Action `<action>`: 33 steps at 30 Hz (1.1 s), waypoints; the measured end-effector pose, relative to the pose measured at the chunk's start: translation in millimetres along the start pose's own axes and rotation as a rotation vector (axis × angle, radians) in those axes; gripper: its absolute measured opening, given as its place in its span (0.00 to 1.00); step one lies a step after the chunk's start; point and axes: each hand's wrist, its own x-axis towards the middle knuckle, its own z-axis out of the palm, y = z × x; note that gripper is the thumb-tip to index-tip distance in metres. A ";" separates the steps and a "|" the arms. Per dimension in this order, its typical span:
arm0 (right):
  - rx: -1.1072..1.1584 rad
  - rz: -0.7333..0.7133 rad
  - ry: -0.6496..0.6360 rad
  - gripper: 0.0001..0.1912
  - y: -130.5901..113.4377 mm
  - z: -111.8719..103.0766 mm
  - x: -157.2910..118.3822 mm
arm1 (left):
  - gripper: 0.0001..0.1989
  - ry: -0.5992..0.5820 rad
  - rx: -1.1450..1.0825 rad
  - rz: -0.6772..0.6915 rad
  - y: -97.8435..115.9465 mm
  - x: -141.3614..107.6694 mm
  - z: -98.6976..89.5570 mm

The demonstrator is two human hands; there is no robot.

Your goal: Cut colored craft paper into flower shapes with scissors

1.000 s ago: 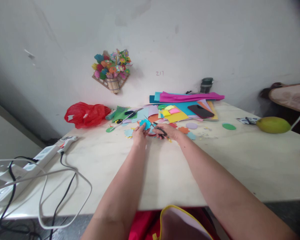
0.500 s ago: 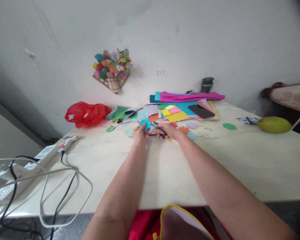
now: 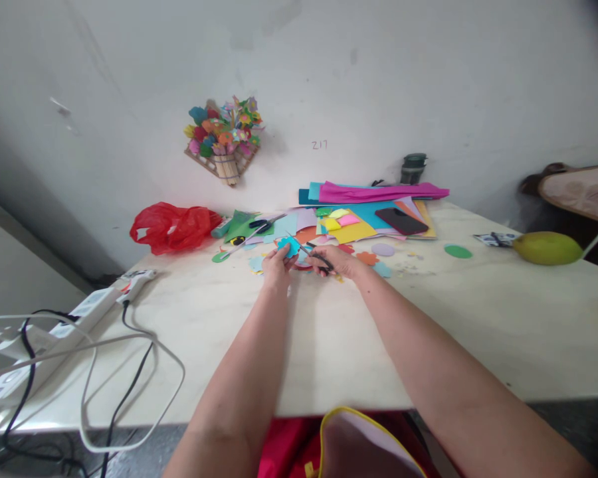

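Note:
My left hand pinches a bright blue flower-shaped paper cutout between thumb and fingers. Black-handled scissors are in my right hand, their blades pointing up and left at the cutout's right edge. Whether the blades touch the paper I cannot tell. Around both hands lie paper pieces: an orange flower cutout, a pale purple oval and light blue scraps. A second pair of dark scissors rests behind my left hand.
Coloured sheets and a phone lie at the back. At left are a red plastic bag and a white power strip with loose cables. A yellow-green fruit and a green oval are at right.
My left hand and the blue flower cutout have shifted very slightly left. My right hand holds the scissors in nearly the same place.

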 end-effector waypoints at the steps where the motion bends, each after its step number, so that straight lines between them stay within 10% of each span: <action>1: -0.002 0.001 0.002 0.15 -0.3 0.2 -0.1 | 0.12 -0.002 0.001 -0.001 0.2 0.1 -0.2; 33: 0.049 0.054 -0.043 0.14 -2.5 -1.4 -0.9 | 0.10 0.010 0.096 -0.023 11.6 -2.3 -0.1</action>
